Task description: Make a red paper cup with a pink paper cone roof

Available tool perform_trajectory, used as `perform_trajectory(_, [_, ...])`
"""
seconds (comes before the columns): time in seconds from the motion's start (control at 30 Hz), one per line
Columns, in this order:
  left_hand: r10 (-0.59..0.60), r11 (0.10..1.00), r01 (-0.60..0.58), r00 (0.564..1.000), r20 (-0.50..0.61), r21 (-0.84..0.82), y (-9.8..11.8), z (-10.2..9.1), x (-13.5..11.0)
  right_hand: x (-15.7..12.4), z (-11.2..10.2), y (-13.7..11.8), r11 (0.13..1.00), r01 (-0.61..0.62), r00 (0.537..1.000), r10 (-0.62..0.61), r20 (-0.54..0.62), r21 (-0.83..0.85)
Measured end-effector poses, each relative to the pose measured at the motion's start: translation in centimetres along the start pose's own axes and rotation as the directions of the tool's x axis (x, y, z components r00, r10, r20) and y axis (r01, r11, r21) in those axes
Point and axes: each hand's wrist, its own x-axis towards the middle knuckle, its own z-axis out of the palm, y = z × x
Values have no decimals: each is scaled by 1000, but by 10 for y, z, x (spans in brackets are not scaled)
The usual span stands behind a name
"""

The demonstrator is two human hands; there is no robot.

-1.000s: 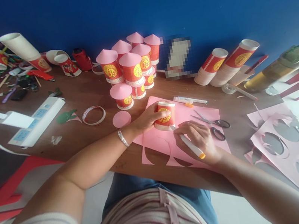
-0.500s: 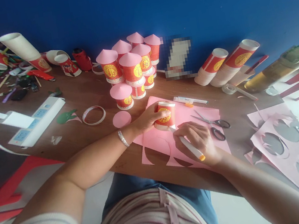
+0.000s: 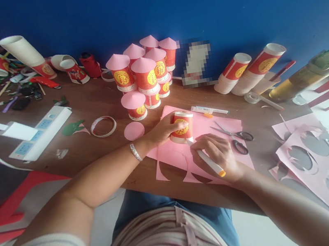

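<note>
My left hand (image 3: 165, 130) is wrapped round a red paper cup (image 3: 185, 119) with a yellow emblem, holding it over the pink paper (image 3: 172, 155). In my right hand (image 3: 217, 154) is a white marker (image 3: 209, 161) with an orange end; its tip is at the cup's lower white edge. Whether the tip touches is hard to make out. Scissors (image 3: 233, 133) with dark handles lie on the paper beside my right hand. Behind them rests another white marker (image 3: 210, 109), near a small orange cap (image 3: 208, 115). A pink paper disc (image 3: 133, 131) lies left of the cup.
Red cups with pink cone tops (image 3: 143, 66) stand grouped at the back. Stacked cups (image 3: 234, 71) lean at the right, near a gold flask (image 3: 298, 79). A power strip (image 3: 41, 133) lies left, a paper ring (image 3: 103, 126) nearer. Cut pink scraps (image 3: 304, 138) lie right.
My hands, the cup and the marker hold almost the same position. At the far left edge, a red cup in the pile appears to have shifted slightly.
</note>
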Motion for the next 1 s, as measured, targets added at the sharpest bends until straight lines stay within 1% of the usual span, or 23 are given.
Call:
perform_trajectory(0.2, [0, 1000, 0, 1000, -18, 16, -2, 0, 1, -3, 4, 1, 1000, 6, 1000, -6, 4, 3])
perform_trajectory(0.37, [22, 994, -19, 999, -29, 110, 0, 1, -1, -3, 5, 1, 1000, 14, 1000, -14, 11, 13])
perform_trajectory(0.53, [34, 983, -34, 999, -1, 180, 2, 2, -2, 0, 5, 1, 1000, 24, 1000, -24, 0, -2])
perform_trajectory(0.9, [28, 984, -24, 999, -22, 178, 5, 5, -2, 1, 4, 3, 999, 23, 999, -24, -25, -27])
perform_trajectory(1.0, [35, 983, -34, 999, -4, 182, 6, 5, -2, 1, 4, 3, 999, 26, 999, -27, -33, -31])
